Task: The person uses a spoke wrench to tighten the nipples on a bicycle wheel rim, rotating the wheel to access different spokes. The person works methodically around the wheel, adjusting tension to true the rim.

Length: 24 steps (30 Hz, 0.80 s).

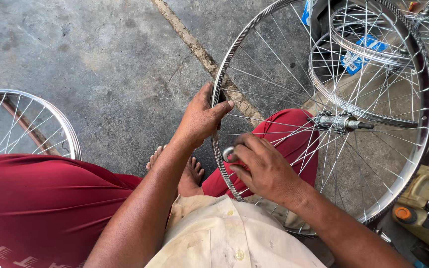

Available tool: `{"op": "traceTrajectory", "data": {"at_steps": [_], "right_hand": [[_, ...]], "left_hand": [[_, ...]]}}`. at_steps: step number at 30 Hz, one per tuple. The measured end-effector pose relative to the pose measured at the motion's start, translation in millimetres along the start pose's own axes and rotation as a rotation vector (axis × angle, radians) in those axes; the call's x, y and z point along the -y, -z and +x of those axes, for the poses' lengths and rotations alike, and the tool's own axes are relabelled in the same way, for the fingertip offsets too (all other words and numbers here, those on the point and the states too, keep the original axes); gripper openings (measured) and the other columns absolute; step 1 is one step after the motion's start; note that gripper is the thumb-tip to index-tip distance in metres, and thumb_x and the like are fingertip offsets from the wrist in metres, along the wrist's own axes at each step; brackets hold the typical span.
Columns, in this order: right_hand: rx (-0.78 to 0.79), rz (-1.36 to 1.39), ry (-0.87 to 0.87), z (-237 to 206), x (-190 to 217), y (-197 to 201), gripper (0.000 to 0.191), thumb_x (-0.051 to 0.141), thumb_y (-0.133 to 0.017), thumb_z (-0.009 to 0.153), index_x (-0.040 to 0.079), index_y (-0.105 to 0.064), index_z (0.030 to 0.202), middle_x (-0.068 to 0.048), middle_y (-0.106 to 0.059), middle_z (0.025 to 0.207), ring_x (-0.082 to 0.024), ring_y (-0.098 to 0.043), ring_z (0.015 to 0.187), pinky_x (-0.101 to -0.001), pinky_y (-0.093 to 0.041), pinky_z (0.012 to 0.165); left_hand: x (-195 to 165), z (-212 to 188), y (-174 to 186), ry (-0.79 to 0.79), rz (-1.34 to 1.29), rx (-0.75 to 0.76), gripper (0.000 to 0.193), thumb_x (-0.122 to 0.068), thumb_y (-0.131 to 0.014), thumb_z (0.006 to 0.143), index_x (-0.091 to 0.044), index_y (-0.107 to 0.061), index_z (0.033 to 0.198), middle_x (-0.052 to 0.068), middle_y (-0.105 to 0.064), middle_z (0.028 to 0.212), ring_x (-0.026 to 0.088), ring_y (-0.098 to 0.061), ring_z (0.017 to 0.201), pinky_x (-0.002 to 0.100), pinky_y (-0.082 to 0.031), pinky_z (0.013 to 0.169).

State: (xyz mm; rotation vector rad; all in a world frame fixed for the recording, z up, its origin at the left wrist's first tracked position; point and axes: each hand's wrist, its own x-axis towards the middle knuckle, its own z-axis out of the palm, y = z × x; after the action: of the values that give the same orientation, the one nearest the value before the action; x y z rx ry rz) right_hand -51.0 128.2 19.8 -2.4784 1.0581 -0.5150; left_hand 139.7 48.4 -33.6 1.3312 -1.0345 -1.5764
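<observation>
The floor (100, 64) is grey, rough concrete with a crack running across it, and the person sits low on it in red trousers with a bare foot (190, 174) showing. A big shiny bicycle wheel (423, 99) stands upright across the person's knee, right in front of them. The left hand (200, 119) is curled around the rim at its near edge, thumb on top, holding it steady. The right hand (264, 166) is closed on a small round metal tool (228, 153), pressed against the rim just below the left hand. All the spokes look in place and the hub (341, 121) sits in the middle, so the wheel looks built already; the work at the rim looks only partly done. More wheels (368, 49) lie behind, another wheel (26, 124) is at the left, and a yellowish jug (425, 198) stands at the right.
</observation>
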Motion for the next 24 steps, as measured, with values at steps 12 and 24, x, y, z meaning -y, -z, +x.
{"op": "traceTrajectory", "data": {"at_steps": [12,24], "right_hand": [[-0.037,-0.011,0.066,-1,1,2,0.039,0.014,-0.082,0.077,0.005,-0.059,0.108,-0.014,-0.061,0.104,-0.031,-0.067,0.091,-0.0438,-0.056,0.08],[0.001,-0.004,0.043,1,3,3,0.037,0.013,-0.08,0.076,0.003,-0.059,0.105,-0.016,-0.062,0.103,-0.032,-0.066,0.092,-0.0452,-0.054,0.081]], "left_hand": [[12,7,1,-0.007,-0.13,0.031,0.063,-0.069,-0.045,0.097,-0.007,-0.056,0.097,0.002,-0.054,0.075,0.011,-0.054,0.059,0.029,-0.047,0.047],[17,9,0,-0.024,-0.123,0.031,0.064,-0.071,-0.045,0.096,-0.008,-0.057,0.096,0.003,-0.054,0.075,0.012,-0.055,0.058,0.029,-0.048,0.046]]}}
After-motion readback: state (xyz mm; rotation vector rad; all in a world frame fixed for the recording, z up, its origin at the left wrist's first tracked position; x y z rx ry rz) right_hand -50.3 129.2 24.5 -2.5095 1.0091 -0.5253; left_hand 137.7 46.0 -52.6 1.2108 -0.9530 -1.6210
